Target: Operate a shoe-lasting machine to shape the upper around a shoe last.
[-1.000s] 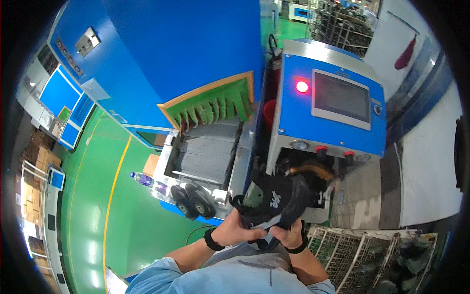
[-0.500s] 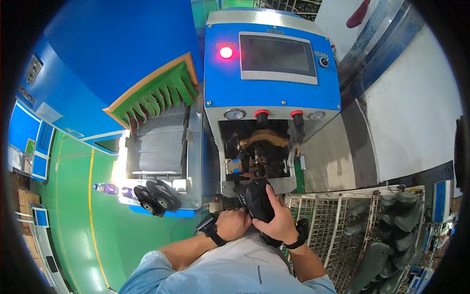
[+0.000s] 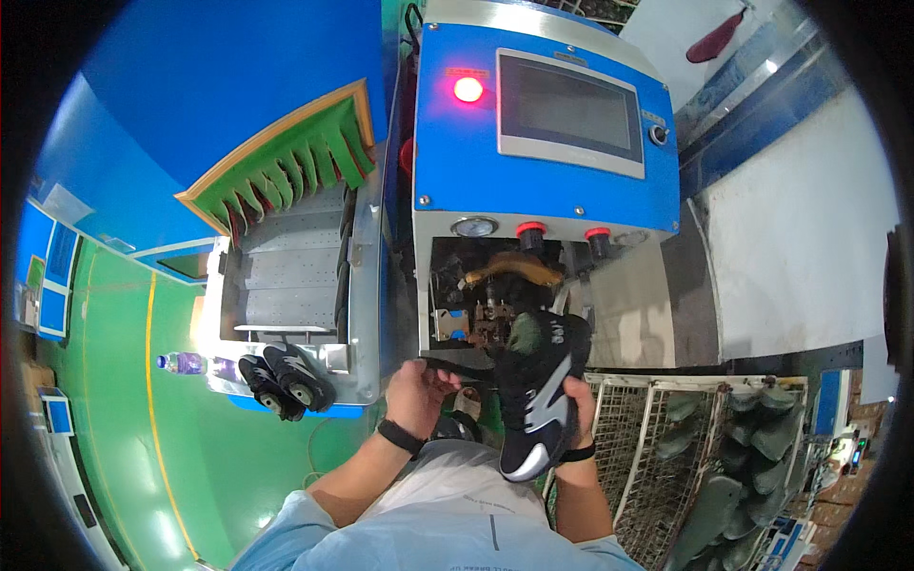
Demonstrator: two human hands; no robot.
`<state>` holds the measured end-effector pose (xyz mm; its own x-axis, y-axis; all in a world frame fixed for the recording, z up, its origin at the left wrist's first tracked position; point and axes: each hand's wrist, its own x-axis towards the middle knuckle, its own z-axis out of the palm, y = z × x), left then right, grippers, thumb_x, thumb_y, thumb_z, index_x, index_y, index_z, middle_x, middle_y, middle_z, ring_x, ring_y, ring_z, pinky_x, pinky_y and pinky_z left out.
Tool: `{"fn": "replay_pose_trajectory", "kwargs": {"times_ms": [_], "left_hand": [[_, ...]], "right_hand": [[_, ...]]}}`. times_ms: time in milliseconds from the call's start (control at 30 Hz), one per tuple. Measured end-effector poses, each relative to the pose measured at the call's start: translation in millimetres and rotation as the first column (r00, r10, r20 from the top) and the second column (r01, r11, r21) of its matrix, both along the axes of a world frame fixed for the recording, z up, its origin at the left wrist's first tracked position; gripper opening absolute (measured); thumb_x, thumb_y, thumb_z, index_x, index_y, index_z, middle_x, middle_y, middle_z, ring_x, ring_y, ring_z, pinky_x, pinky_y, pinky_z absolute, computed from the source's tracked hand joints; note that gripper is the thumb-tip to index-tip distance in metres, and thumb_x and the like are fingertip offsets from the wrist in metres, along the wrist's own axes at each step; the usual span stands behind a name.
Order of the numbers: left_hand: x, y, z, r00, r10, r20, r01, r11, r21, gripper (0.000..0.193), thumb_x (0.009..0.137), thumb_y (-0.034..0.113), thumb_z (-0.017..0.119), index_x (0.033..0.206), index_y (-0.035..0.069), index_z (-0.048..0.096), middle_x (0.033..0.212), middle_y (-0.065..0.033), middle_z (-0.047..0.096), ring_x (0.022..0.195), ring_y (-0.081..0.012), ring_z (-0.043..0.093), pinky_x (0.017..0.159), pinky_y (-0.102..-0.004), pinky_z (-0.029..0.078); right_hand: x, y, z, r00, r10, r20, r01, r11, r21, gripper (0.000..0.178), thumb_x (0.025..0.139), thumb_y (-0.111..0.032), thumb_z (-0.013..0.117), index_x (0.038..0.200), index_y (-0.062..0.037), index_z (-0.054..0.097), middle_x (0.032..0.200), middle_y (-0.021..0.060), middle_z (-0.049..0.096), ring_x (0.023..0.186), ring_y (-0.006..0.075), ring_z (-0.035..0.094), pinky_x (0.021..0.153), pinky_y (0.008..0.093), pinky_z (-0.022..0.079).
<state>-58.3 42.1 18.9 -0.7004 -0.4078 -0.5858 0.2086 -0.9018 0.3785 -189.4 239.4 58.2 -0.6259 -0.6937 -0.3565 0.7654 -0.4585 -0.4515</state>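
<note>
My right hand point(image 3: 579, 409) grips the side of a black shoe upper point(image 3: 545, 404) with a silver-white stripe and a silver toe cap. Its toe points down toward me, and a greenish patch shows at its opening near the heel. My left hand point(image 3: 416, 396) is closed, pinching the end of a black strip point(image 3: 462, 366) that runs across to the shoe's left side; whether it is joined to the shoe I cannot tell. Just behind the shoe is the open bay of a blue machine point(image 3: 447, 162), with metal clamps point(image 3: 490, 324) and a curved tan pad point(image 3: 514, 269).
A conveyor point(image 3: 286, 276) with a green strip curtain point(image 3: 286, 167) stands left, two black shoe uppers point(image 3: 286, 379) at its near end beside a bottle point(image 3: 181, 363). A wire rack point(image 3: 619, 447) holding several dark green shoe lasts point(image 3: 724, 504) stands right. The machine's red lamp point(image 3: 467, 89) is lit.
The shoe has been turned from lying dark between both hands to toe-down, its striped side showing. My left hand has moved left and up, away from it, holding the strip. The view has shifted slightly.
</note>
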Motion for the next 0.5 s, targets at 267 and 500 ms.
{"fn": "replay_pose_trajectory", "kwargs": {"times_ms": [267,500], "left_hand": [[20,-11,-6,0.522,-0.643,0.56,0.737,0.01,-0.676,0.04,0.101,0.029,0.048,0.095,-0.005,0.068,0.092,-0.0157,0.073,0.083,-0.0266,0.069,0.081,-0.0364,0.053],[16,-34,-50,0.831,-0.474,0.29,0.487,0.873,0.032,0.024,0.098,0.019,0.052,0.098,-0.003,0.06,0.093,-0.0189,0.068,0.09,-0.031,0.069,0.084,-0.0419,0.057]], "right_hand": [[-48,-26,27,0.681,0.391,-0.62,0.275,0.647,0.711,0.088,0.079,-0.008,0.069,0.157,-0.0024,0.028,0.122,0.0073,0.063,0.096,0.0154,0.061,0.086,0.0285,0.05],[-53,-87,-7,0.319,0.899,-0.3,0.638,0.031,0.769,0.097,0.075,-0.025,0.073,0.159,-0.0269,0.026,0.118,0.0288,0.063,0.093,0.0428,0.066,0.08,0.0458,0.054]]}}
